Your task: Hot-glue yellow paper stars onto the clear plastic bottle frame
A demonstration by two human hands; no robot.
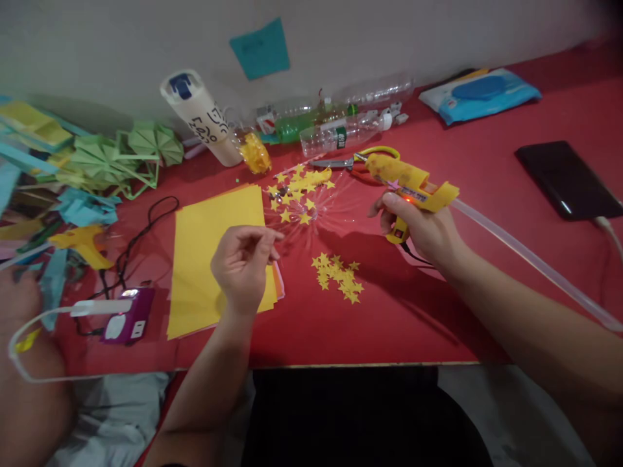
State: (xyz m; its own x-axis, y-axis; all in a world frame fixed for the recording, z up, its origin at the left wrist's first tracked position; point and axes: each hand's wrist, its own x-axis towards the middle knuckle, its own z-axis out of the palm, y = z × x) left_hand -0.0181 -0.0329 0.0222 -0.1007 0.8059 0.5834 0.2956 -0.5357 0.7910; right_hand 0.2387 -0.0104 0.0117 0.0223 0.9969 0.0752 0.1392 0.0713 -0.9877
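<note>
My right hand (421,224) is wrapped round a yellow glue gun (402,175) with a lit red light; its nozzle points left and a long clear glue stick (535,263) sticks out behind. Above the yellow paper stack (204,240), my left hand (246,263) is closed, thumb pressed to the fingers; whatever it may pinch is too small to make out. Between the hands a clear plastic piece with thin splayed strands (311,224) lies on the red table, with yellow stars (304,218) on and around it. Nearer to me is a loose pile of yellow stars (343,279).
Scissors (335,163), plastic bottles (341,133) and a white tumbler (202,120) stand or lie at the back. Wipes (479,94) and a phone (567,178) are right. Left are paper crafts (102,159), another glue gun (82,245), a purple power adapter (129,318) and another person's arm (29,376).
</note>
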